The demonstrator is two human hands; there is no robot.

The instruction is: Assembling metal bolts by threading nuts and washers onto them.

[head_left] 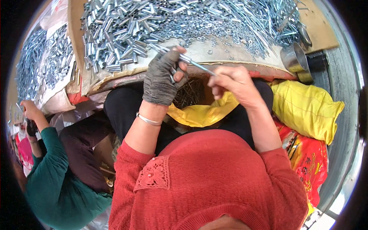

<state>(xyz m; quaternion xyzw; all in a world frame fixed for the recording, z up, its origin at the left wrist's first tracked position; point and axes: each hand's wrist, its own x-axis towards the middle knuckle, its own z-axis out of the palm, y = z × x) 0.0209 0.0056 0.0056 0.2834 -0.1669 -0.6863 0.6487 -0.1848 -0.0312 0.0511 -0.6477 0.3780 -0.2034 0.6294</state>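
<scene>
My left hand [163, 78], in a grey fingerless glove, is closed round a silvery metal sleeve [185, 58]. More sleeves seem to lie in that grip, partly hidden by the fingers. A thin metal rod [203, 69] runs out of the sleeve toward my bare right hand [234, 83], whose thumb and fingers pinch its far end. Both hands are above my lap, at the table's near edge. Below them an open yellow sack [205, 118] sits between my knees, with long thin metal pieces [190, 94] inside.
On the table lie piled sleeves [122, 32], small nuts or washers [214, 28] and rods [264, 21]. A metal cup [294, 56] stands at the right edge. Yellow [306, 109] and red [308, 165] sacks lie right. A co-worker in a green sleeve [53, 147] sits left.
</scene>
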